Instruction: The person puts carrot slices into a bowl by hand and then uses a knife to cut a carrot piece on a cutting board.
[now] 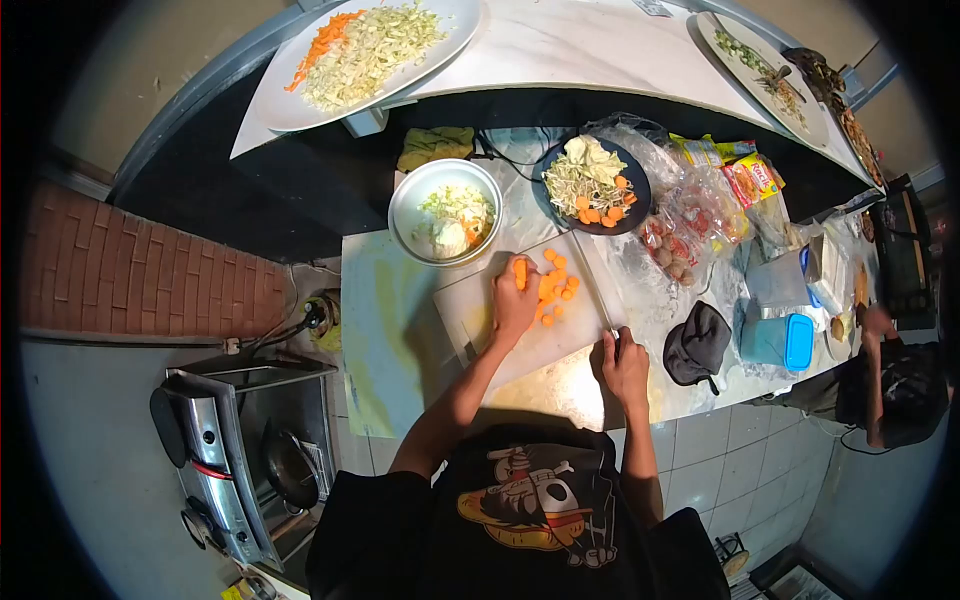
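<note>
My left hand point(513, 302) is closed around a piece of carrot point(520, 273) over the white cutting board point(465, 315). Several round carrot slices point(556, 283) lie loose on the board, just right of those fingers. My right hand point(626, 368) grips the handle of a knife point(601, 297) at the board's right side. Its long blade points away from me and lies apart from the carrot piece. Beyond the board, a pale bowl point(402, 232) holds chopped vegetables and a whitish lump. To its right, a dark plate point(641, 172) carries sprouts, cabbage and carrot slices.
Plastic bags point(690, 215), a dark cap point(697, 343) and a blue-lidded container point(797, 342) occupy the table's right side. A raised counter point(560, 50) bears a white platter point(275, 105) of shredded vegetables. A stove point(215, 455) stands lower left; another person point(895, 390) is at far right.
</note>
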Tool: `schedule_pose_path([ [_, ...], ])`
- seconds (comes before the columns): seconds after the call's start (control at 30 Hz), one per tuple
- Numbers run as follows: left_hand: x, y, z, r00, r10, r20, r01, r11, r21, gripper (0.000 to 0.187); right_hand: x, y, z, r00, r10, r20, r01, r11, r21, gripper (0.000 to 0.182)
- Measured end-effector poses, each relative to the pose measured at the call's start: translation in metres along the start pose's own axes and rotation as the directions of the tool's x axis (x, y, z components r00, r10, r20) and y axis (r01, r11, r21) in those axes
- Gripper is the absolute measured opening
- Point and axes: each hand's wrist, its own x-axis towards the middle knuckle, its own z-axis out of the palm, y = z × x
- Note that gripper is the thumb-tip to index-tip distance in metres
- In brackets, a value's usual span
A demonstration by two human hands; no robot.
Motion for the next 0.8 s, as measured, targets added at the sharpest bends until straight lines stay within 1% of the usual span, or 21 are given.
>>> schedule_pose_path([
  [0.07, 0.001, -0.007, 0.002, 0.992, 0.026, -0.121, -0.045, 0.986, -0.159, 0.016, 0.000, -0.003, -0.001, 1.000, 0.013, 0.007, -0.013, 1.000, -0.020, 0.027],
  [0.1, 0.007, -0.001, 0.001, 0.992, 0.036, -0.124, -0.056, 0.985, -0.163, 0.016, 0.004, -0.003, -0.002, 1.000, 0.008, -0.004, -0.008, 1.000, -0.021, 0.027],
  [0.13, 0.009, 0.010, -0.002, 0.966, -0.257, 0.004, 0.238, 0.889, -0.392, 0.015, 0.004, -0.003, -0.003, 1.000, 0.004, -0.005, -0.004, 1.000, -0.019, 0.028],
  [0.17, 0.010, 0.019, -0.009, 0.849, -0.492, 0.191, 0.508, 0.666, -0.546, 0.015, 0.003, -0.003, -0.002, 1.000, 0.002, -0.004, -0.002, 1.000, -0.012, 0.028],
  [0.2, 0.012, 0.021, -0.014, 0.850, -0.491, 0.190, 0.508, 0.668, -0.544, 0.015, 0.004, -0.002, 0.001, 1.000, 0.002, -0.005, -0.002, 1.000, -0.009, 0.028],
  [0.27, 0.013, 0.025, -0.022, 0.808, -0.493, 0.322, 0.572, 0.525, -0.631, 0.015, 0.003, 0.003, 0.005, 0.999, -0.024, -0.038, 0.022, 0.999, -0.043, 0.028],
  [0.3, 0.013, 0.025, -0.025, 0.808, -0.494, 0.322, 0.572, 0.526, -0.629, 0.015, 0.003, 0.002, 0.005, 0.999, -0.023, -0.038, 0.022, 0.999, -0.041, 0.028],
  [0.37, 0.014, 0.026, -0.031, 0.780, -0.477, 0.404, 0.612, 0.448, -0.652, 0.014, 0.002, 0.001, 0.004, 1.000, -0.019, -0.025, 0.018, 0.999, -0.037, 0.029],
  [0.4, 0.014, 0.028, -0.034, 0.781, -0.477, 0.403, 0.610, 0.449, -0.653, 0.014, 0.002, 0.001, 0.004, 0.999, -0.021, -0.025, 0.020, 0.999, -0.036, 0.029],
  [0.47, 0.014, 0.032, -0.039, 0.782, -0.449, 0.432, 0.609, 0.402, -0.684, 0.014, 0.002, 0.001, 0.005, 0.999, -0.019, -0.036, 0.017, 0.999, -0.036, 0.029],
  [0.57, 0.016, 0.040, -0.049, 0.783, -0.422, 0.457, 0.608, 0.364, -0.706, 0.015, 0.001, -0.003, 0.002, 1.000, -0.009, -0.027, 0.008, 1.000, -0.023, 0.028],
  [0.67, 0.016, 0.048, -0.058, 0.799, -0.402, 0.446, 0.591, 0.394, -0.704, 0.014, 0.000, -0.003, 0.002, 0.999, -0.019, -0.031, 0.018, 0.999, -0.032, 0.027],
  [0.8, 0.016, 0.051, -0.068, 0.805, -0.391, 0.446, 0.582, 0.381, -0.718, 0.014, -0.001, -0.004, 0.001, 0.999, -0.013, -0.030, 0.012, 0.999, -0.038, 0.027],
])
